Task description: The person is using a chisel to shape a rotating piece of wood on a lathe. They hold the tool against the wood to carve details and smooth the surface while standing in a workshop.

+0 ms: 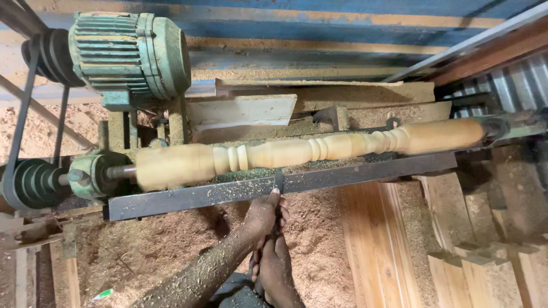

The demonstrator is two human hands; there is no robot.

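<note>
A pale wooden spindle [297, 153] with turned beads and grooves is mounted across the lathe, blurred as if spinning. My left hand [264, 215], dusted with sawdust, grips the blade of a chisel [278, 181] just below the dark metal tool rest [354, 175]. The chisel's tip lies over the rest and meets the underside of the spindle near its middle. Closer to me, my right hand [278, 271] is wrapped around the chisel's handle, which it mostly hides.
A green electric motor [128, 54] sits at the upper left, with belts running down to a pulley [28, 183] at the headstock. The tailstock [508, 126] holds the spindle's right end. Sawdust [160, 245] covers the floor, and wooden planks [377, 245] lie at the right.
</note>
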